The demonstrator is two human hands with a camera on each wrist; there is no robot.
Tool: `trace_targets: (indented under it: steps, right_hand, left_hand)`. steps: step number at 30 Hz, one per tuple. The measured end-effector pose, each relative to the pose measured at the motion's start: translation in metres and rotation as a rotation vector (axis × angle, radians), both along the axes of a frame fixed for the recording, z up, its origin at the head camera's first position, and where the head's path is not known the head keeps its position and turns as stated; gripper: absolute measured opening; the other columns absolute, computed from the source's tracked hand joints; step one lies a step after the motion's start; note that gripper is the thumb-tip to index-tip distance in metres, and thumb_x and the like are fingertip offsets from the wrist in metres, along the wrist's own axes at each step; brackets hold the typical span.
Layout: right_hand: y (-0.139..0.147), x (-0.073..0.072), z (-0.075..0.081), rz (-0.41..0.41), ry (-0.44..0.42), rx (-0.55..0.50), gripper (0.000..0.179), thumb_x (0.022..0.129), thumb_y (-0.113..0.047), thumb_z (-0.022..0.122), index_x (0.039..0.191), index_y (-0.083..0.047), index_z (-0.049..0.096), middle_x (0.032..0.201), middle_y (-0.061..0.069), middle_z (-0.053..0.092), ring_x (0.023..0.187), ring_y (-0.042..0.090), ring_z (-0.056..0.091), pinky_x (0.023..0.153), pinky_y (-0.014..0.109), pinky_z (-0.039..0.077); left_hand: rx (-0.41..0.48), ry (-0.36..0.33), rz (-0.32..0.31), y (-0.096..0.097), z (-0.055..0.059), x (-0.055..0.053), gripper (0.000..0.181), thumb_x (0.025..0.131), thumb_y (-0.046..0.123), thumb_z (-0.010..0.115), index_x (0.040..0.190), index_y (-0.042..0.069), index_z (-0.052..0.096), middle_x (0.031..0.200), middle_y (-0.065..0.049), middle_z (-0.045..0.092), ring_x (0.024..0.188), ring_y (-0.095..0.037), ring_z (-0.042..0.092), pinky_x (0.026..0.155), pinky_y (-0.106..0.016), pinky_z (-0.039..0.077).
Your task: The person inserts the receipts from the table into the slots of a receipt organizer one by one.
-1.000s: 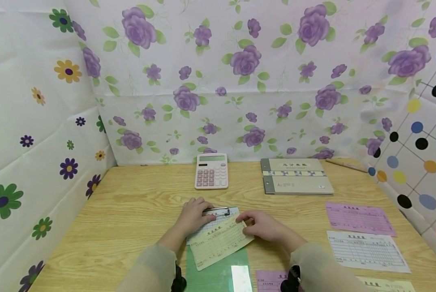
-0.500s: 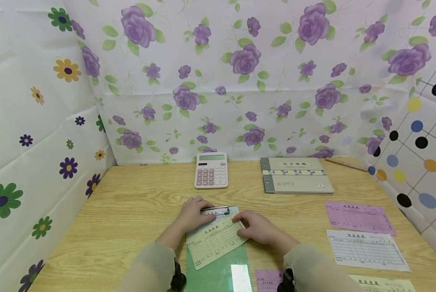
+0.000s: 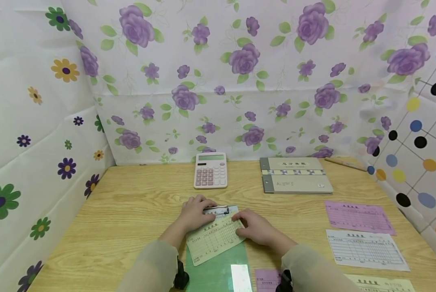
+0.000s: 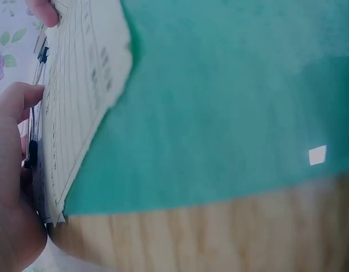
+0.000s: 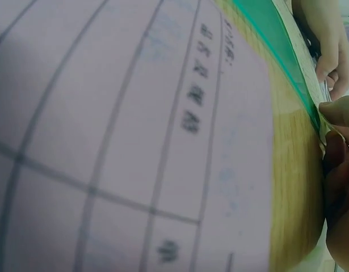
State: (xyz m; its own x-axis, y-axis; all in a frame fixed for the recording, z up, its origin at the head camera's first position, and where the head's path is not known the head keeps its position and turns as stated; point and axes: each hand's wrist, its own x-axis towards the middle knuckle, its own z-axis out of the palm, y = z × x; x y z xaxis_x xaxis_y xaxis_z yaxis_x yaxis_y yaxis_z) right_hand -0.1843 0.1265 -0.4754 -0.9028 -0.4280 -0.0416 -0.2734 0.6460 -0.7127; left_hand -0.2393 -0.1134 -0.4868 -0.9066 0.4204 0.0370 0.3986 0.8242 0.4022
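Note:
A green clipboard [image 3: 212, 275] lies on the wooden table with its metal clip [image 3: 221, 210] at the far end. My left hand [image 3: 194, 215] grips the clipboard at the clip, thumb on the near side and fingers over the far side. Between right thumb and fingers, my right hand [image 3: 258, 230] pinches the right edge of a pale yellow form slip [image 3: 215, 240]. The slip lies slanted across the board, its upper part close to the clip. Under it a white printed sheet [image 3: 220, 217] shows near the clip. The left wrist view shows the slip's lower edge over green board.
A pink calculator [image 3: 210, 170] and a grey ledger book [image 3: 296, 175] stand at the back, a pen [image 3: 345, 164] beside the book. Pink [image 3: 359, 217], white [image 3: 366, 249] and yellow slips [image 3: 382, 282] line the right. Another pink slip [image 3: 266, 280] lies beside the clipboard.
My right hand has moved left and slightly upward with the yellow slip, bringing it farther over the clipboard and white sheet. The left hand stays at the clip.

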Motion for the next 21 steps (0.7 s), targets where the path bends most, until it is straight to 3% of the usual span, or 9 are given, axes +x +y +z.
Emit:
trace_targets:
  steps: [5,10,14,21]
  right_hand:
    - [-0.001,0.001,-0.001,-0.017,0.023,0.014,0.032,0.085,-0.025,0.067,0.114,-0.013,0.062,0.118,0.008,0.054,0.109,0.025,0.052,0.093,0.047,0.038]
    - [-0.006,0.002,-0.003,-0.044,0.084,0.112,0.041,0.084,-0.038,0.068,0.117,-0.014,0.061,0.119,0.007,0.054,0.105,0.028,0.055,0.087,0.048,0.043]
    - [-0.011,0.003,-0.004,-0.063,0.116,0.175,0.042,0.084,-0.039,0.068,0.118,-0.016,0.059,0.118,0.006,0.053,0.101,0.028,0.057,0.082,0.047,0.045]
    - [-0.012,0.005,-0.002,-0.061,0.131,0.196,0.041,0.086,-0.037,0.067,0.12,-0.015,0.059,0.116,0.006,0.052,0.096,0.027,0.058,0.078,0.047,0.046]
  left_hand:
    - [0.006,0.049,-0.031,0.001,0.0,0.001,0.034,0.085,0.044,0.064,0.115,0.028,0.064,0.105,0.007,0.05,0.093,-0.017,0.041,0.082,-0.041,0.03]
    - [0.012,0.109,-0.08,0.0,0.001,0.002,0.034,0.087,0.042,0.064,0.114,0.022,0.065,0.107,0.007,0.055,0.097,-0.015,0.046,0.085,-0.041,0.032]
    - [-0.016,0.153,-0.136,0.002,0.005,0.003,0.032,0.089,0.038,0.063,0.113,0.016,0.065,0.104,0.005,0.057,0.097,-0.016,0.051,0.087,-0.04,0.035]
    - [-0.046,0.099,-0.18,0.005,0.016,0.003,0.03,0.093,0.033,0.058,0.112,0.012,0.066,0.104,0.001,0.057,0.099,-0.019,0.052,0.09,-0.041,0.035]
